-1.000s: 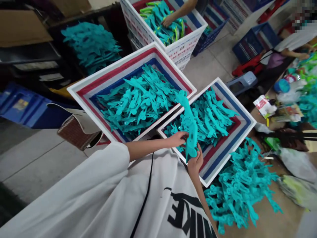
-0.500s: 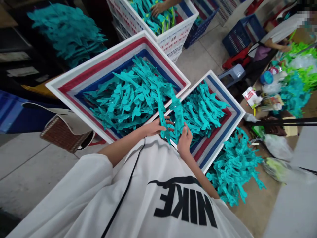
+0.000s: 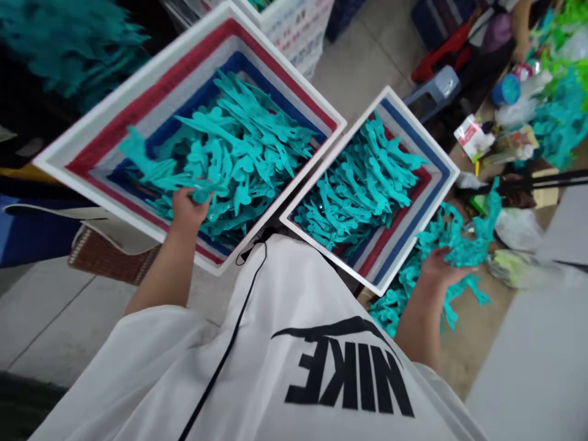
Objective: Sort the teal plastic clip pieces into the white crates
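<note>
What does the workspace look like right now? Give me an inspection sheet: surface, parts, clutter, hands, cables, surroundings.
Surface: pale tiled floor on the left, a tan surface on the right.
Job's things: teal plastic pieces fill the left crate and the right crate. A loose pile lies right of the right crate.
Clutter: blue-capped bottle, packet and plastic bags at far right.
Hands: left hand on the pieces in the left crate, fingers hidden. Right hand open against the loose pile.
Cables: black cord runs down the white shirt.
Surroundings: blue stool; teal heap at upper left.
</note>
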A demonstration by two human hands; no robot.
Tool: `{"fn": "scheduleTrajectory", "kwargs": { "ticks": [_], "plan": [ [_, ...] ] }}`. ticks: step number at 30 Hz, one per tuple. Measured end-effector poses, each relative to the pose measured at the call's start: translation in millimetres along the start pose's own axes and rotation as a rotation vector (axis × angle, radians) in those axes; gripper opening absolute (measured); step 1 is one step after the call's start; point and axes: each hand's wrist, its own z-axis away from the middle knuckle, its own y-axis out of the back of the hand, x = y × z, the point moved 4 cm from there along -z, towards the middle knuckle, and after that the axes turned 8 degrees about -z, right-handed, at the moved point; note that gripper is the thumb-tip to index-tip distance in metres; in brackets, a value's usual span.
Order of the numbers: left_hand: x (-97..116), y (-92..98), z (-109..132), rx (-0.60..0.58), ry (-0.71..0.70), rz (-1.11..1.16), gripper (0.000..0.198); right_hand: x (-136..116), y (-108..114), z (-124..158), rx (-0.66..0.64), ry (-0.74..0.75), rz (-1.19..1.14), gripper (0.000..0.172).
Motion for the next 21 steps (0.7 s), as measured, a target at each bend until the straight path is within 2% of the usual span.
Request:
{"fn": "scheduleTrajectory", "kwargs": {
  "ticks": [2, 4, 5, 7, 10, 12, 14, 16, 19, 21],
  "plan": [
    [-17, 12.0, -6, 0.112, 0.145, -0.058, 0.023, 36, 25, -3, 0.141, -0.229, 0.040, 0.059],
    [-39, 21.4, 0, 0.278, 0.292, -0.154, 0.024, 85, 34, 11, 0.130, -0.397, 0.139, 0.037],
    [-49, 23.6, 7, 0.346, 0.336, -0.220, 0.024, 111, 33, 22, 0.083, -0.440, 0.178, 0.028],
    [-69, 19.8, 27, 0.376, 0.347, -0.402, 0.029, 163, 15, 46, -0.147, -0.478, 0.327, 0.024],
    [-95, -1.4, 64, 0.211, 0.267, -0.758, 0.036, 231, -30, 73, -0.599, -0.367, 0.766, 0.036],
    [-108, -15.6, 88, 0.089, 0.216, -0.973, 0.036, 269, -61, 74, -0.784, -0.233, 1.052, 0.049],
    [-113, -23.4, 106, 0.011, 0.179, -1.100, 0.037, 301, -86, 59, -0.832, -0.163, 1.192, 0.072],
    [-106, -25.2, 116, -0.050, 0.161, -1.147, 0.039, 326, -103, 34, -0.813, -0.156, 1.206, 0.089],
    [-76, -26.6, 122, -0.204, 0.152, -1.227, 0.035, 347, -118, -7, -0.842, -0.111, 1.239, 0.084],
    [-48, -33.3, 128, -0.326, 0.155, -1.299, 0.040, 352, -123, -25, -0.898, -0.088, 1.270, 0.079]
  ]
}}
